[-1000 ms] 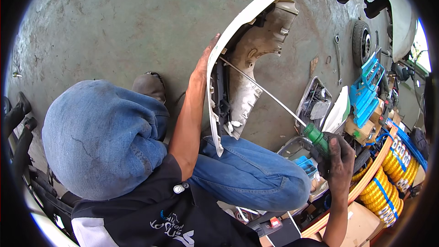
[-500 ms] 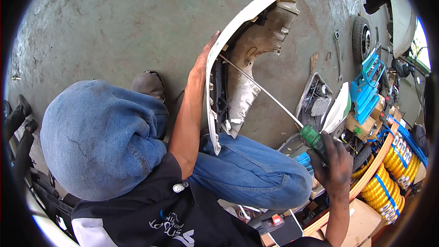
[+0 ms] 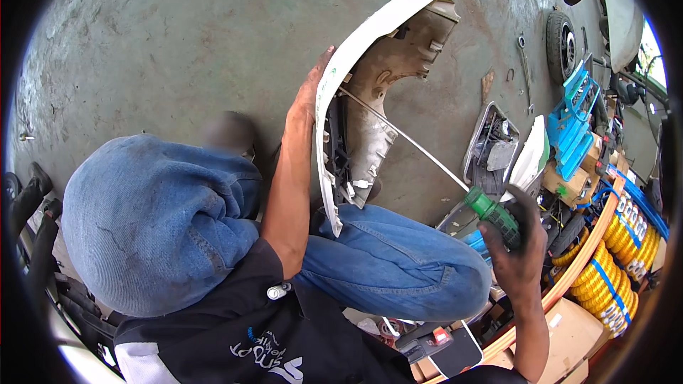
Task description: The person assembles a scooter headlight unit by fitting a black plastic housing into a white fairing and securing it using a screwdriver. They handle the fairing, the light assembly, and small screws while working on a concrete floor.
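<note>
A curved white car body panel (image 3: 380, 20) stands on edge in front of me, its dirty inner side with clips and black parts facing right. My left hand (image 3: 310, 92) grips its outer edge from the left. In my right hand (image 3: 521, 252) is a long screwdriver (image 3: 491, 215) with a green handle. The thumb and fingers sit around the rear of the handle. Its thin shaft slants up and left to the panel's inner side, where the tip cannot be made out. The panel's lower end is beside my bent knee.
On the floor to the right lie a wrench (image 3: 525, 75), a wheel (image 3: 562, 46), a tray of small parts (image 3: 492, 144) and a blue plastic piece (image 3: 569, 124). Yellow coiled hoses (image 3: 605, 284) and cardboard boxes (image 3: 573, 334) crowd the lower right.
The fingers of my right hand have shifted on the screwdriver handle, baring more of it. The panel has tilted slightly; my left hand keeps its hold.
</note>
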`<action>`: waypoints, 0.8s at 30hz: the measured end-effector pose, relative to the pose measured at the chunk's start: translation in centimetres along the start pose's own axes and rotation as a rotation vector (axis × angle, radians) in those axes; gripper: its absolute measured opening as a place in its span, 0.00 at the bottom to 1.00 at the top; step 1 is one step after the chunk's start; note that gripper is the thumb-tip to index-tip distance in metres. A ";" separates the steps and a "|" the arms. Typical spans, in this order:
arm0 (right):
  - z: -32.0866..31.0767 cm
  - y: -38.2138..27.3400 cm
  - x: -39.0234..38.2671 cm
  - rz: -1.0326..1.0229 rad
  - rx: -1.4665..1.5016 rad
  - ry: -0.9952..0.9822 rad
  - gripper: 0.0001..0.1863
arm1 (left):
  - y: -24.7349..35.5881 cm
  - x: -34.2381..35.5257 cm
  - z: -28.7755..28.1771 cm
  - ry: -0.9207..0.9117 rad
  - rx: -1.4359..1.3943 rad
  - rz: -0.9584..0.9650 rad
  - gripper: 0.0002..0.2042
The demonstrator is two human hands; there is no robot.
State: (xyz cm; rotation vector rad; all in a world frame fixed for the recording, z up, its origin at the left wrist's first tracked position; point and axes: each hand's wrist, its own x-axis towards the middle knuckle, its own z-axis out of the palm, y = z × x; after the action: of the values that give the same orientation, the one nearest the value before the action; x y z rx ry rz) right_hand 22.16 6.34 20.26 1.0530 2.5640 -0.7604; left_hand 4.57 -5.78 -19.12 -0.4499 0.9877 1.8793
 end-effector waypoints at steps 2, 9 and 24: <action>-0.7 2.6 0.3 -0.505 -0.339 0.064 0.27 | 1.0 -1.5 1.5 -0.013 0.045 0.048 0.35; -0.2 3.6 0.1 0.549 0.242 -0.244 0.25 | 0.5 0.1 0.2 0.003 0.026 -0.017 0.35; -0.6 4.2 3.5 0.621 0.142 -0.186 0.21 | -0.3 0.8 -1.3 0.022 0.088 -0.105 0.37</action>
State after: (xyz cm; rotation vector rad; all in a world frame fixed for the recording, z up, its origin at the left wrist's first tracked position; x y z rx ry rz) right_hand 22.63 11.16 17.71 1.6190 1.8801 -0.8171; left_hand 4.35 -6.29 -20.58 -0.4621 1.0375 1.7330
